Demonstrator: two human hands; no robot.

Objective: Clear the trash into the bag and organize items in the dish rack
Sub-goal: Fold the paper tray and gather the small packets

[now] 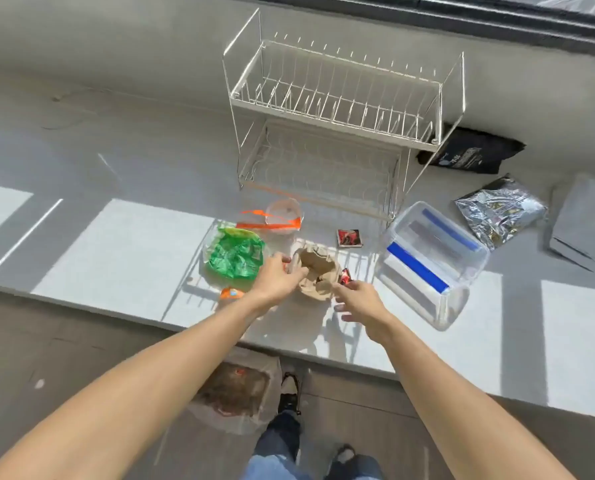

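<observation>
A crumpled brown paper bag stands open on the white counter. My left hand grips its left rim. At the bag's right rim, my right hand pinches a small red wrapper. A green plastic wrapper lies left of the bag, and a small orange packet sits near the counter's front edge. Beyond the bag lies a red sachet. The white two-tier wire dish rack stands empty at the back. A small clear container with orange clips sits in front of it.
A clear lidded box with blue clips lies right of the bag. Farther right are a silver foil pouch, a black pouch and grey sheets. On the floor below the counter stands a translucent plastic bag, next to my feet.
</observation>
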